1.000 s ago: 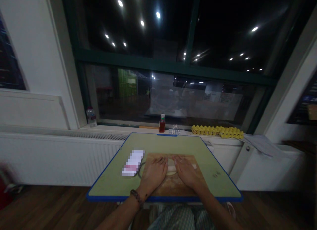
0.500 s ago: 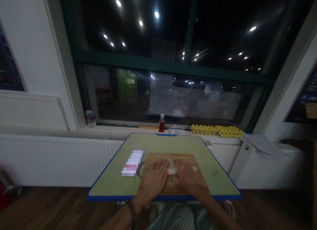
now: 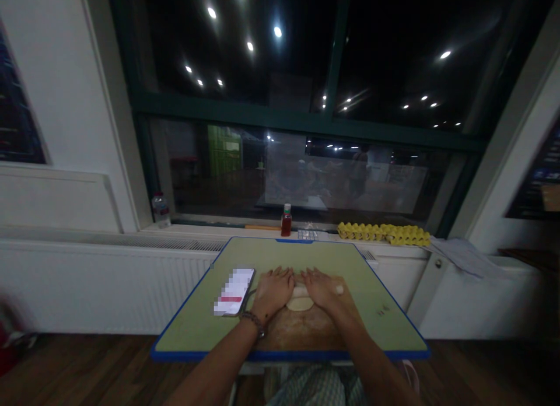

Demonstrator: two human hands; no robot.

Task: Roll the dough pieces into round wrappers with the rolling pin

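A pale rolling pin [image 3: 301, 291] lies across a wooden cutting board [image 3: 306, 330], its right end sticking out past my right hand. Just on the near side of the pin a flat, pale piece of dough [image 3: 300, 304] shows; the rest of it is hidden under the pin and hands. My left hand [image 3: 276, 290] rests palm down on the left part of the pin, fingers stretched forward. On the right part lies my right hand [image 3: 318, 286], also flat with fingers extended. Neither hand is wrapped around the pin.
A phone [image 3: 234, 292] with a lit screen lies left of the board on the small green table [image 3: 266, 251]. On the windowsill stand a bottle of red liquid [image 3: 286, 220], a clear bottle [image 3: 161, 210] and yellow egg trays [image 3: 380, 233]. A grey cloth [image 3: 464, 257] hangs at the right.
Both hands have pushed the rolling pin forward, away from me. The dough, which showed beyond the pin before, now shows on its near side.
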